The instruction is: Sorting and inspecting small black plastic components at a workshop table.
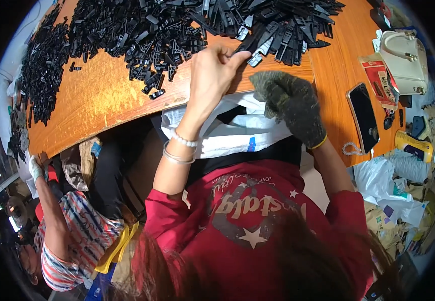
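At table edge, left hand (211, 75) pinches black strip (251, 42)

Bare left hand (212, 70) reaches forward, thumb and forefinger pinched together. Gloved right hand (287, 103) sits beside it, fingers curled downward.

Black plastic parts (177, 25), orange-brown table (92, 95), dark speckled glove (290, 103), red shirt (247, 226).

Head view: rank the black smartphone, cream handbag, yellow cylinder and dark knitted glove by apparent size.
1. Dark knitted glove on the right hand, nearer the camera, so unsure.
2. Cream handbag and black smartphone, too alike to rank.
3. Yellow cylinder.
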`<state>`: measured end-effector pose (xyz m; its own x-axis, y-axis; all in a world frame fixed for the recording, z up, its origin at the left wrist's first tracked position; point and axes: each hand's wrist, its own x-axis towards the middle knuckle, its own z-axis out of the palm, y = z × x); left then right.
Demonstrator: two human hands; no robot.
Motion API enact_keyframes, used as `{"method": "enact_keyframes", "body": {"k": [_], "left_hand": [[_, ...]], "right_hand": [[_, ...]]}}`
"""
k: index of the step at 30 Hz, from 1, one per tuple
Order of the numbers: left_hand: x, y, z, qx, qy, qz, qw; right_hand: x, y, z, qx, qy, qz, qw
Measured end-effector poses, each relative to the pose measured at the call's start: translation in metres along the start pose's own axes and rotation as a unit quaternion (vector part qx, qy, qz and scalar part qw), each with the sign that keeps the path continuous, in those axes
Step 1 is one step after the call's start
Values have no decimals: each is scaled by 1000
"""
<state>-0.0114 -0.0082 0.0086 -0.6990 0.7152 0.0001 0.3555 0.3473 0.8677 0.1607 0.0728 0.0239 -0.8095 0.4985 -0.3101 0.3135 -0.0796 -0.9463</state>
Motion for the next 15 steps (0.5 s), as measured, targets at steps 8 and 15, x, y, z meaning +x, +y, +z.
{"method": "enact_keyframes", "body": {"k": [8, 15], "left_hand": [[-25, -21, -3, 145, 159, 243, 946], [-50, -4, -17, -316, 40, -68, 945]], "right_hand": [[26, 27, 0, -403, -85, -103, 906], [36, 22, 16, -86, -58, -284, 953]]}}
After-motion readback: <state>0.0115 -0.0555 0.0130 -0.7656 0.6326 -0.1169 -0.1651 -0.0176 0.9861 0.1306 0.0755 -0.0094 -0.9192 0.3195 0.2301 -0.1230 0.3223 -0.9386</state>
